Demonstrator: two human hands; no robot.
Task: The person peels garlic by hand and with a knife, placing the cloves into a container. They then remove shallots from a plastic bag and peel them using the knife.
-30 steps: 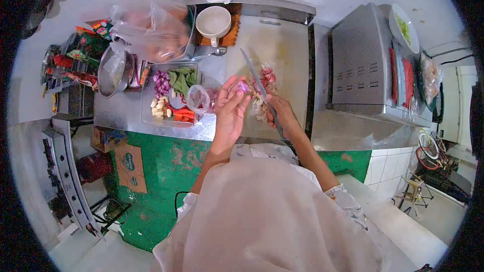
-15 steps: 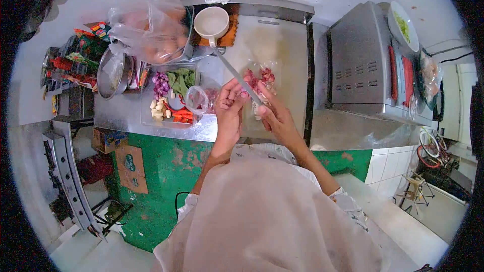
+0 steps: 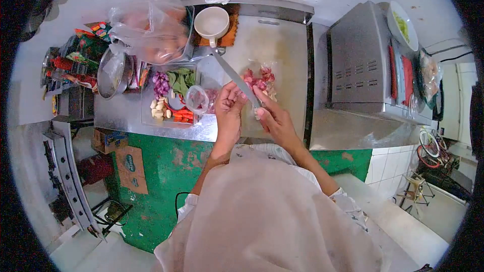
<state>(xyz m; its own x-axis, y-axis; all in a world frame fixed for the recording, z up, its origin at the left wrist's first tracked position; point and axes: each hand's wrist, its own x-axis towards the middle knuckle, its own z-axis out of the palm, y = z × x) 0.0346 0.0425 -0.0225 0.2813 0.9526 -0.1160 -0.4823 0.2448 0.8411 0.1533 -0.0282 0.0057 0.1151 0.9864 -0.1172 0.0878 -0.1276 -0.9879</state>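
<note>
My right hand (image 3: 278, 123) is closed round the handle of a knife (image 3: 233, 74), whose long blade points up and left toward the cup. Close beside the blade, my left hand (image 3: 229, 116) has its fingers curled in; what they pinch is too small to make out. Both hands are above the near part of a white cutting board (image 3: 287, 45). Reddish shallot skins (image 3: 264, 74) lie on the board just beyond my hands, with clear plastic around them. A clear plastic tub (image 3: 195, 98) tilts beside my left hand, with something reddish inside.
A tray (image 3: 146, 117) holds purple shallots (image 3: 161, 84), green leaves (image 3: 181, 80), garlic cloves (image 3: 159, 109) and red chilies (image 3: 182, 116). Behind stand a white cup (image 3: 212, 22) and a plastic bag (image 3: 151, 35). At right is a metal appliance (image 3: 355, 60) with a bowl (image 3: 403, 26) on top.
The knife blade has turned so more of its flat side shows. My right hand has shifted very slightly; my left hand stays nearly in place.
</note>
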